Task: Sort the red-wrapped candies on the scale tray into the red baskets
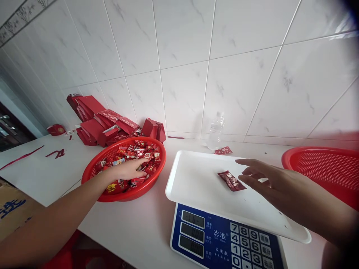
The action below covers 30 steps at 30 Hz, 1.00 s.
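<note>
My left hand point(130, 169) rests among the red wrapped sweets point(120, 184) in a red plastic basket point(86, 173). Its fingers are apart and touch the wrappers; their tips are partly hidden among them. On the white tray point(193, 175) of a digital scale point(218, 239) lies a single dark red snack packet point(232, 181). Just right of that packet my right hand point(262, 177) hovers over the tray, fingers loosely bent and apart, holding nothing.
Folded red gift boxes point(106, 123) are piled behind the basket against the tiled wall. A clear plastic bottle point(215, 130) and a red packet point(223, 150) are behind the tray. At the right edge stands another red basket point(322, 158). A cardboard box point(17, 209) sits below the table at left.
</note>
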Each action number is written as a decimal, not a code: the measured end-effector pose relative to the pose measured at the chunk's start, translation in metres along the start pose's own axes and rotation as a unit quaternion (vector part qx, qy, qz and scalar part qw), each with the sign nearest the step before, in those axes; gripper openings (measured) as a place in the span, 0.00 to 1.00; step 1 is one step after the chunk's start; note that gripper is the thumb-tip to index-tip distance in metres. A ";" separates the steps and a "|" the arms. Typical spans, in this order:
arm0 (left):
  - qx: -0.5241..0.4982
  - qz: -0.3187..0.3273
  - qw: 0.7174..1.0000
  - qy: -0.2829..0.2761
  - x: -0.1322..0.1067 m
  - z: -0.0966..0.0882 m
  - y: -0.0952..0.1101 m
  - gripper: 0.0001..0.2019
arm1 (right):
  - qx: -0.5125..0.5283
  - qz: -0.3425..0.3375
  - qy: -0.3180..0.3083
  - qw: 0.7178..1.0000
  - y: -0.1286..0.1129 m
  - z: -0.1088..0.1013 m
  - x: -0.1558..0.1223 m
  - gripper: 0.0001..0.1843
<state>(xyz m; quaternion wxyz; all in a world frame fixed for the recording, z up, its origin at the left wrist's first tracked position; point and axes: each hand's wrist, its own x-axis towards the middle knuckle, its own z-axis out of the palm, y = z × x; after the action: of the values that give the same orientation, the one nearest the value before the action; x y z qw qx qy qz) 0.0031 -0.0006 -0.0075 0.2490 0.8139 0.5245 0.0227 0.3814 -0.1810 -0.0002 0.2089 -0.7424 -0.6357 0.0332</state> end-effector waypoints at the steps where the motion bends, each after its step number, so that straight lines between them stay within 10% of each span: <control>1: -0.005 0.004 1.000 0.003 0.002 0.001 -0.001 0.30 | 0.001 0.001 0.000 1.000 0.000 0.000 0.000 0.26; 6: -0.043 0.016 0.998 0.046 0.008 0.002 -0.004 0.11 | 0.002 0.018 -0.019 1.000 -0.003 -0.002 0.000 0.27; 16: -0.237 -0.005 0.958 0.164 0.002 -0.021 0.022 0.16 | -0.002 -0.013 0.008 1.000 0.000 0.000 -0.002 0.25; 30: -0.280 0.161 0.946 -0.026 0.026 0.043 0.130 0.10 | 0.013 -0.005 -0.028 1.000 -0.008 -0.017 -0.003 0.22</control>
<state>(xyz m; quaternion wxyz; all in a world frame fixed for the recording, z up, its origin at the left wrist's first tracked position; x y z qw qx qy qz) 0.1369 -0.0365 0.0052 0.4735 0.7853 0.3522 0.1870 0.3790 -0.1878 0.0176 0.2013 -0.7351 -0.6445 0.0614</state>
